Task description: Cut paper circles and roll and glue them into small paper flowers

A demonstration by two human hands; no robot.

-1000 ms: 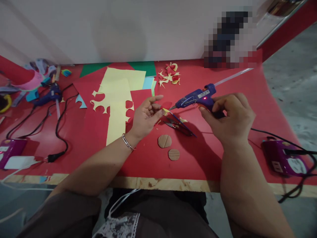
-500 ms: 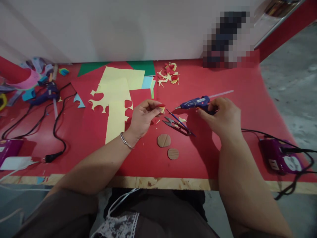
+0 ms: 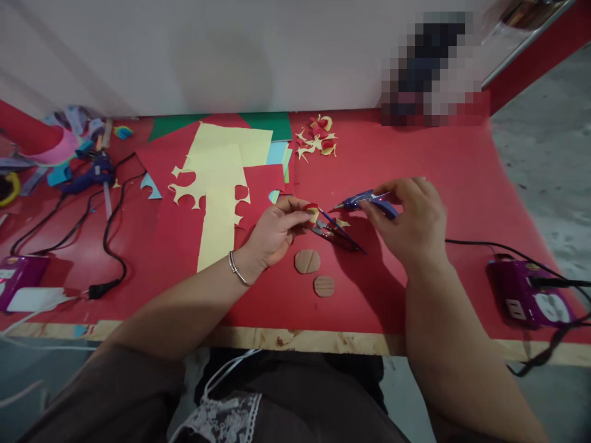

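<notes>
Between the thumb and fingers of my left hand (image 3: 279, 229) is a small piece of red and yellow paper (image 3: 313, 214). My right hand (image 3: 410, 215) is wrapped round a blue hot glue gun (image 3: 367, 200), whose nozzle points left toward the paper. A gap remains between nozzle and paper. Below them lie thread snips (image 3: 333, 234) and a thin blue stick (image 3: 344, 231), partly covered by my left fingers and the paper. Nearer me are two cardboard discs (image 3: 307, 261), the smaller one (image 3: 324, 286) closer to the edge.
Cut yellow paper (image 3: 219, 215) lies over red and green sheets at left. Paper scraps (image 3: 318, 138) are heaped at the back. A second glue gun (image 3: 95, 173) rests far left among cords. A purple box (image 3: 530, 292) with black cables stands at right.
My left hand has moved slightly right and down with the paper, now over the snips' tips. My right hand has tilted the glue gun and shifted its nozzle slightly right.
</notes>
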